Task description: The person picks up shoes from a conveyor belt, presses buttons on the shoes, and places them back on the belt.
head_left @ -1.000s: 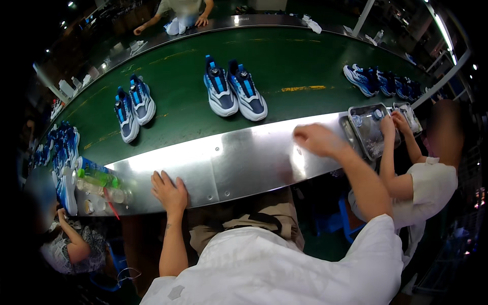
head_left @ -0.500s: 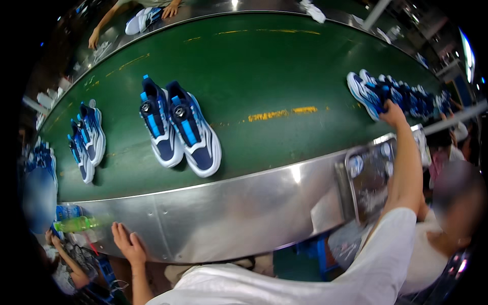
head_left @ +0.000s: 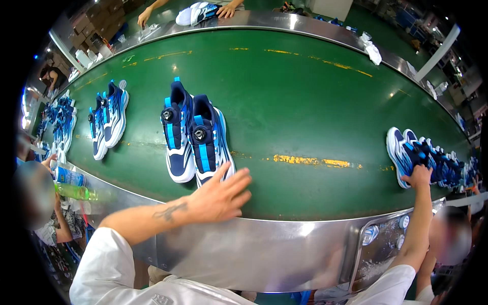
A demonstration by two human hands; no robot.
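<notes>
On the green belt [head_left: 305, 112] here, dude's right hand [head_left: 420, 176] is gripping a blue shoe [head_left: 398, 152] while the left hand [head_left: 216, 201] is hovering, fingers spread, near another pair [head_left: 203, 150].

1. Looks like a shoe factory.
2. Has a long green belt [head_left: 305, 112] with shiny metal shelves [head_left: 244, 249] down both sides.
3. Holds lots of blue and white shoes [head_left: 177, 147], all much alike, some in pairs and some bunched up at the far left and far right.
4. Has people [head_left: 48, 234] at work along both sides, with one worker [head_left: 231, 9] across the belt touching a shoe [head_left: 203, 14].
5. Shows brown boxes [head_left: 94, 23] piled up at the back, and pale posts [head_left: 438, 53] by the belt.
</notes>
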